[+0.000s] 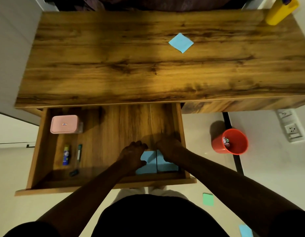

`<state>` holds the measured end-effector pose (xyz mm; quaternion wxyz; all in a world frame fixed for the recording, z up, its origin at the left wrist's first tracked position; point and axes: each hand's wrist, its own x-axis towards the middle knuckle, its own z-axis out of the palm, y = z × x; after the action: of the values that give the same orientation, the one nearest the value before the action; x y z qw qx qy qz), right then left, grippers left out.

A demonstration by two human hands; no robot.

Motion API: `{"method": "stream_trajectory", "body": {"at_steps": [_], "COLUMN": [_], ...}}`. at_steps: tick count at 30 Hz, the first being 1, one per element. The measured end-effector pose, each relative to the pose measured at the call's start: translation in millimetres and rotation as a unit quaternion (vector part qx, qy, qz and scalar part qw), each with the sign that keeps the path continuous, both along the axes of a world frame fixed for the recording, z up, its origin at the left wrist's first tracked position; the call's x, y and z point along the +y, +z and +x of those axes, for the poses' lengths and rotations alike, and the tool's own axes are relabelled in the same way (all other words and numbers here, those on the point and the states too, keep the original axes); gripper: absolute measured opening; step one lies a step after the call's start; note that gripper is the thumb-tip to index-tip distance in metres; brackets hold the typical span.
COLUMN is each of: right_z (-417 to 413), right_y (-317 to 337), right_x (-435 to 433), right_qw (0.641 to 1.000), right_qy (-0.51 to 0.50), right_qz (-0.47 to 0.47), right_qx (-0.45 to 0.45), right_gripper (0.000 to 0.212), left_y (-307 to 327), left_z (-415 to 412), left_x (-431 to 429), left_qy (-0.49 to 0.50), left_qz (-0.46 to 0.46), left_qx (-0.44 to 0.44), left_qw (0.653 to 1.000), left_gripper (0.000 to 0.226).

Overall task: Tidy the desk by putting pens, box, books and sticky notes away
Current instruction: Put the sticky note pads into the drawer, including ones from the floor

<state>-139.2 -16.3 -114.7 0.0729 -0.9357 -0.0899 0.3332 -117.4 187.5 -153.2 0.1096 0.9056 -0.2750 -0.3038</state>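
Below the brown wood-grain desk top (114, 65), where one blue square sticky note (181, 42) waits, the left hand (133, 155) grips one blue sticky-note pad (148, 166) and the right hand (168, 150) grips its twin pad (167, 167), apparently squaring them side by side at the open wooden drawer (114, 134)'s front.

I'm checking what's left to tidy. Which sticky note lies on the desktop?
The lone blue note, turned cornerwise on the desktop. Two blue pads sit in the drawer; a green note and another blue one lie on the floor.
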Motion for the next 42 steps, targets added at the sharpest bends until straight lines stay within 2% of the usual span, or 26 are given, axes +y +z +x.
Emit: {"method": "stream_trajectory", "body": {"at_steps": [7,14,18,22,24,26,28,34,37,40,42], "right_z": [-6,-5,-2,17,28,40,53,108,141,178,203], "right_y": [-13,-14,-8,16,31,51,69,111,123,123,120], "right_x": [6,5,1,-12,-22,-36,-49,-87,-106,-129,-140], "right_qw": [0.998,0.997,1.0,0.993,0.975,0.942,0.915,0.854,0.833,0.831,0.837], "right_qy": [0.0,0.036,0.012,-0.066,-0.144,-0.229,-0.282,-0.363,-0.387,-0.379,-0.367], "right_qz": [-0.031,-0.063,-0.007,0.093,0.166,0.24,0.273,0.292,0.293,0.278,0.267], "right_qx": [0.049,0.028,0.018,-0.021,-0.027,-0.046,-0.091,-0.231,-0.267,-0.299,-0.306], "right_gripper": [0.043,0.045,0.05,0.037,0.027,0.02,0.017,0.014,0.013,0.017,0.034], "left_y": [-1,-1,3,24,41,59,78,128,144,151,153], "left_z": [-4,-10,-6,12,25,42,60,124,151,173,184], "left_x": [-3,-6,-8,-16,-22,-31,-41,-86,-108,-131,-143], "left_qy": [-0.006,0.002,0.017,0.054,0.068,0.081,0.097,0.117,0.14,0.147,0.141], "left_qz": [0.01,0.01,0.003,-0.062,-0.09,-0.111,-0.135,-0.177,-0.189,-0.216,-0.221], "left_qx": [-0.028,-0.032,-0.053,-0.064,-0.08,-0.101,-0.119,-0.173,-0.175,-0.175,-0.178], "left_qw": [1.0,0.999,0.998,0.995,0.99,0.985,0.979,0.962,0.956,0.949,0.948], "left_gripper": [0.065,0.064,0.059,0.049,0.044,0.039,0.036,0.036,0.037,0.039,0.043]}}
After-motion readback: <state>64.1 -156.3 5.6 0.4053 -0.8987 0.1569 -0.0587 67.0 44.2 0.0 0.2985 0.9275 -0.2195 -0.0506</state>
